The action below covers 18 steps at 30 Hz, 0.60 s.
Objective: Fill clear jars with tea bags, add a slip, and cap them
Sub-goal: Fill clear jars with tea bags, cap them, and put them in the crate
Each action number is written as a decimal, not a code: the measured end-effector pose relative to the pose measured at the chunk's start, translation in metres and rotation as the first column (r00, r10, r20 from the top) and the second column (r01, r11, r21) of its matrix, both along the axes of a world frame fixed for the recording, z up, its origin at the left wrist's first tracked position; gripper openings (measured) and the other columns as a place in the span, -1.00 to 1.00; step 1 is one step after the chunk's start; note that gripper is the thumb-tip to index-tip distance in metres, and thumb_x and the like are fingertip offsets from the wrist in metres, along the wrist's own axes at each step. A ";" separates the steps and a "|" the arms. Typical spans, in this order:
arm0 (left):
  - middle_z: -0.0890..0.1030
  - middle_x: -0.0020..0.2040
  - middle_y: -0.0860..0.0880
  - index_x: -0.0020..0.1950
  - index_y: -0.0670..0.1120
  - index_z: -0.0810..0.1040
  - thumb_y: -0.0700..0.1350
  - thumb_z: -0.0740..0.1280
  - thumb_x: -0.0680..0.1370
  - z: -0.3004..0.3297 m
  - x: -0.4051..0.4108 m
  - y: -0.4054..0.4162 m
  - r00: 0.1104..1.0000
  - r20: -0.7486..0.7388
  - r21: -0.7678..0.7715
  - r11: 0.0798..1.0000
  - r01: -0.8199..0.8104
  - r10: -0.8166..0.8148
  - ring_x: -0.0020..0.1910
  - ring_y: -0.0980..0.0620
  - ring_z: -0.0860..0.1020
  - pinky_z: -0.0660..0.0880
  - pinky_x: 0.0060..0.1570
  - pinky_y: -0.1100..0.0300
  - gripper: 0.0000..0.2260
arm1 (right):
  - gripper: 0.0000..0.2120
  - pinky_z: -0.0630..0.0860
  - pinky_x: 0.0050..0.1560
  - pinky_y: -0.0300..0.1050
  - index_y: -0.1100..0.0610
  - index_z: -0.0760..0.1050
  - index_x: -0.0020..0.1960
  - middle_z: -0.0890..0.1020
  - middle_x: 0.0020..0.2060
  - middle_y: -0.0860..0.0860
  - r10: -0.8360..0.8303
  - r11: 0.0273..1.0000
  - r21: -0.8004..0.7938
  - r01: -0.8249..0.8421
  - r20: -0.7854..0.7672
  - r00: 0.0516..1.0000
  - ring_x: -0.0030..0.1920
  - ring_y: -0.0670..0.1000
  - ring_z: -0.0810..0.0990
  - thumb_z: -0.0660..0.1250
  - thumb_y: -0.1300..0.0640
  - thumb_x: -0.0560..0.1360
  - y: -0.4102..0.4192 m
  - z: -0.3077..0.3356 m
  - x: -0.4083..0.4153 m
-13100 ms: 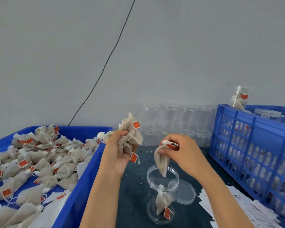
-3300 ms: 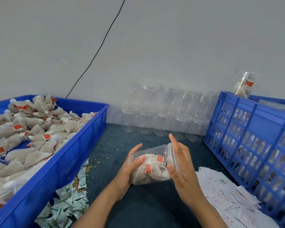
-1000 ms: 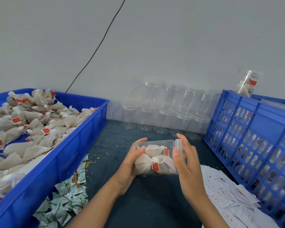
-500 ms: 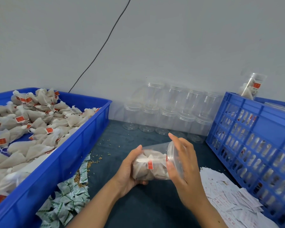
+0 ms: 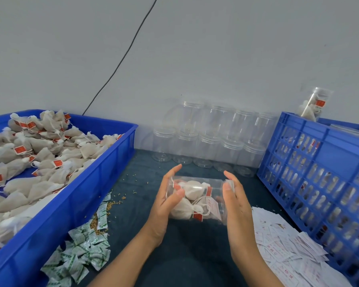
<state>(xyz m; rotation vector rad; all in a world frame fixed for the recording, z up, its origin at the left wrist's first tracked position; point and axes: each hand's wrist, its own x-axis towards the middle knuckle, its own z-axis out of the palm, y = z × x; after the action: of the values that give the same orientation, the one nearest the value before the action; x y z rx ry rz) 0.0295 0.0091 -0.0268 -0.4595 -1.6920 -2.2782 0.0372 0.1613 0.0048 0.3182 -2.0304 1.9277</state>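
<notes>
Crates (image 5: 311,166) and bins (image 5: 87,183) flank us on dark cloth (image 5: 187,255). Our left hand (image 5: 166,201) and right hand (image 5: 236,206), fingers straight, press the filled jar (image 5: 199,195) between them.

Print on the slips (image 5: 282,251) is too small to read; the blue bin (image 5: 75,195) runs off-frame.
</notes>
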 end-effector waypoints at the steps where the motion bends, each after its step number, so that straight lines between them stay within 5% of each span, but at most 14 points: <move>1: 0.55 0.21 -0.23 0.40 0.18 0.40 0.12 0.34 0.39 0.000 -0.001 0.000 1.000 0.002 0.001 1.000 0.005 -0.005 0.23 -0.23 0.53 0.42 0.31 -0.10 -0.44 | -0.64 0.37 0.36 -0.09 -0.32 0.39 0.29 0.45 0.22 -0.24 -0.011 1.000 0.023 0.012 -0.050 0.999 0.26 -0.15 0.48 0.17 -0.24 0.50 0.000 -0.001 0.000; 4: 0.61 0.16 -0.22 0.37 0.14 0.43 0.15 0.33 0.39 0.002 -0.005 -0.002 0.998 0.048 0.040 0.999 0.024 -0.026 0.13 -0.17 0.60 0.56 0.09 0.07 -0.46 | -0.60 0.25 0.20 -0.54 -0.32 0.31 0.35 0.42 0.17 -0.37 0.022 0.988 0.152 0.017 -0.252 0.967 0.26 -0.35 0.39 0.18 -0.23 0.52 0.003 0.001 0.001; 6: 0.66 0.04 -0.14 0.36 0.07 0.47 0.18 0.30 0.41 0.005 -0.005 -0.006 0.984 0.161 0.074 0.995 0.067 -0.078 -0.13 -0.06 0.64 0.51 -0.30 0.19 -0.47 | -0.52 0.25 0.28 -0.44 -0.21 0.30 0.43 0.40 0.26 -0.23 0.110 0.950 0.312 0.023 -0.400 0.910 0.35 -0.16 0.37 0.17 -0.13 0.51 0.011 0.002 -0.002; 8: 0.66 -0.17 -0.09 0.31 -0.04 0.54 0.20 0.28 0.44 0.006 -0.004 -0.010 0.939 0.300 0.087 0.985 0.148 -0.168 -0.38 0.00 0.55 0.33 -0.48 0.23 -0.49 | -0.50 0.27 0.35 -0.23 -0.13 0.31 0.45 0.38 0.29 -0.09 0.233 0.866 0.497 0.053 -0.495 0.837 0.34 0.03 0.39 0.20 -0.06 0.52 0.019 -0.002 -0.007; 12: 0.61 -0.31 -0.07 0.19 -0.09 0.60 0.24 0.21 0.43 0.001 -0.005 -0.011 0.880 0.396 0.128 0.965 0.230 -0.262 -0.45 0.00 0.49 0.26 -0.45 0.25 -0.48 | -0.50 0.27 0.34 -0.23 -0.15 0.31 0.45 0.36 0.27 -0.11 0.241 0.846 0.530 0.061 -0.483 0.842 0.31 0.05 0.39 0.21 -0.05 0.51 0.021 -0.006 -0.012; 15: 0.62 -0.21 -0.11 0.29 -0.16 0.51 0.23 0.27 0.47 -0.003 -0.004 -0.002 0.904 0.358 0.156 0.970 0.189 -0.234 -0.40 -0.02 0.49 0.29 -0.45 0.22 -0.44 | -0.53 0.23 0.29 -0.40 -0.17 0.30 0.44 0.35 0.25 -0.15 0.148 0.892 0.445 0.081 -0.456 0.878 0.32 -0.01 0.37 0.17 -0.07 0.53 0.011 -0.008 -0.006; 18: 0.64 0.00 -0.12 0.35 0.00 0.44 0.24 0.27 0.44 -0.004 -0.002 0.003 0.960 0.247 0.114 0.988 0.107 -0.133 -0.24 -0.03 0.57 0.43 -0.38 0.17 -0.45 | -0.55 0.29 0.26 -0.39 -0.32 0.30 0.39 0.37 0.23 -0.31 0.082 0.953 0.303 0.014 -0.299 0.951 0.34 -0.21 0.35 0.14 -0.21 0.50 0.004 -0.002 -0.005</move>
<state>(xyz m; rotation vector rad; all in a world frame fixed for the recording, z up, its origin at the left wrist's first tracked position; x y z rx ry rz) 0.0277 0.0116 -0.0309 -0.2632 -1.6933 -2.5920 0.0318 0.1656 0.0029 0.6873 -2.1073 1.4668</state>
